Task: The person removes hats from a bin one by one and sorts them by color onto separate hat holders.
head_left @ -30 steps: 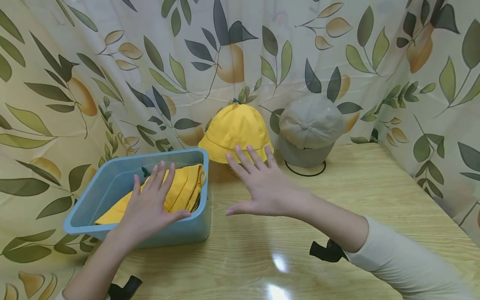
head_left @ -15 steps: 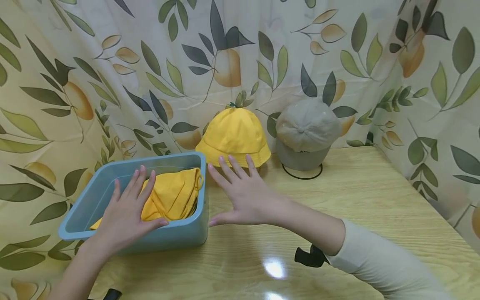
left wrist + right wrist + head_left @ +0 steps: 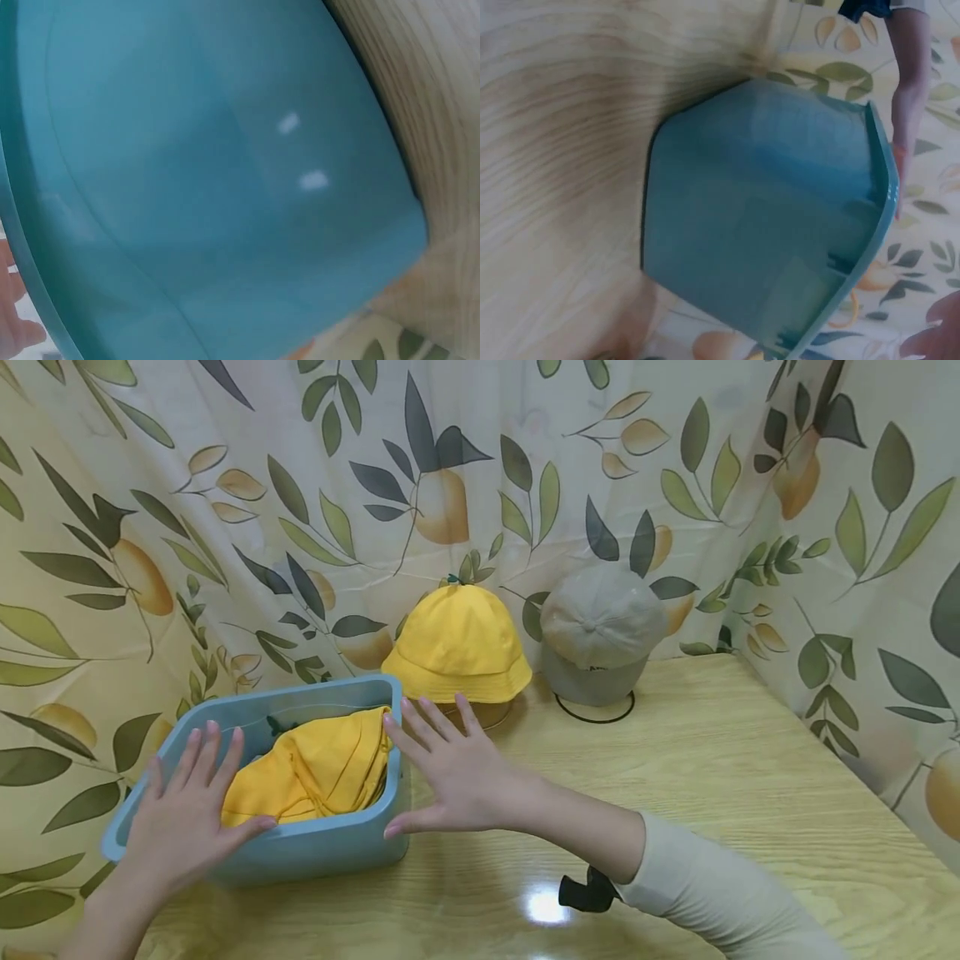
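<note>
Left hand (image 3: 180, 827) spread at eight o'clock of a blue bin (image 3: 322, 853), right hand (image 3: 461, 783) spread at three, yellow cloth (image 3: 315, 768) inside

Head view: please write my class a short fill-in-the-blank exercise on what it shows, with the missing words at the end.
1. The tub holds cloth coloured ____.
2. The hat stands to the ____ of the cap in the picture.
3. The hand nearer the cap is the person's ____ one.

Missing words: yellow; left; right.
</note>
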### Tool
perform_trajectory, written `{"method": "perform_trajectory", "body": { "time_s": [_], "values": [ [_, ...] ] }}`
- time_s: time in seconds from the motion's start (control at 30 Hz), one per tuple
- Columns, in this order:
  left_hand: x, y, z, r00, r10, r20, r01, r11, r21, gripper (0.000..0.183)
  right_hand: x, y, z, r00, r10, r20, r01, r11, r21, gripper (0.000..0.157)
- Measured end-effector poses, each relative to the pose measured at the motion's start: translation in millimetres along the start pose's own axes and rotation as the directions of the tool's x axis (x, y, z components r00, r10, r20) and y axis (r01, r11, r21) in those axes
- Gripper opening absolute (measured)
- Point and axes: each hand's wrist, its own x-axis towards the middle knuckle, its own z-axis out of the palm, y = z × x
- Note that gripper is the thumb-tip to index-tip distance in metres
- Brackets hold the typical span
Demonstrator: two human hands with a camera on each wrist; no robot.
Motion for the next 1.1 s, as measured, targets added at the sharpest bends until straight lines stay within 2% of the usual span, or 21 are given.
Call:
{"method": "perform_trajectory", "body": {
  "time_s": [0.33,0.47,0.6,0.83,1.1],
  "values": [
    [-23.7,-45.6,6.4,0.999,-0.039,0.026,0.041,0.996,-0.074,0.097,14,-10,9.5,0.999,-0.031,-0.033,0.029,0.998,-0.055,0.106],
    [-33.6,-62.6,11.3,0.999,-0.035,0.034,0.038,0.996,-0.085,0.093,19,-15,14.6,0.999,-0.035,-0.029,0.033,0.997,-0.063,0.105],
    [-40.5,-77.1,15.0,0.999,-0.001,0.036,0.004,0.995,-0.101,0.089,24,-20,21.6,0.999,-0.047,-0.019,0.046,0.997,-0.059,0.104],
    [-47.0,-88.5,25.1,0.996,0.08,-0.045,-0.088,0.97,-0.227,0.081,31,-29,37.0,0.998,-0.065,-0.02,0.063,0.992,-0.11,0.102],
    [-52.3,-95.2,31.6,0.981,0.135,-0.136,-0.168,0.949,-0.267,0.076,40,-36,52.3,0.993,-0.11,-0.05,0.101,0.982,-0.159,0.098]
  ]
}}
